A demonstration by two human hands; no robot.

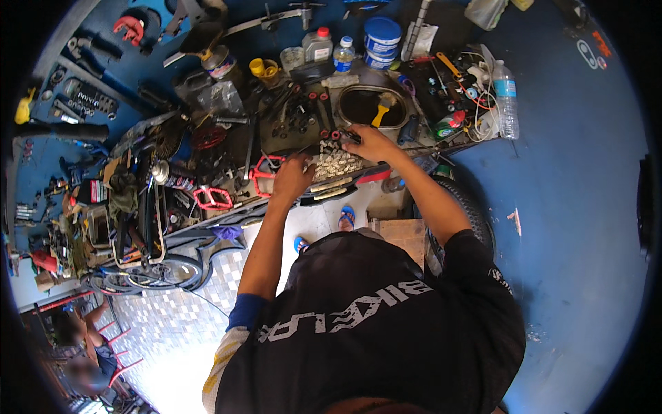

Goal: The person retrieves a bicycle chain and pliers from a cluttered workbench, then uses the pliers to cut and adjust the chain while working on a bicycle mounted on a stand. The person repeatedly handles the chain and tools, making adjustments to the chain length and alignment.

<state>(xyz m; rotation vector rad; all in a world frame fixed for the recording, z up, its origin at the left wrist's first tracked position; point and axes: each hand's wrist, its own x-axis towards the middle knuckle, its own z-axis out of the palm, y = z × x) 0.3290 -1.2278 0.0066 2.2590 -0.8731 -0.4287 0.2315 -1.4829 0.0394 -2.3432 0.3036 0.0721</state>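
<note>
Left hand (294,175) and right hand (374,145) were half-curled by the parts (336,163), any hold unclear; a nudge could have spilled some off the bench (277,144).

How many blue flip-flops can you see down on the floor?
2. The right flip-flop is ahead, under the bench; the left flip-flop is nearer the black shirt, only partly showing. Others could be hidden.
</note>
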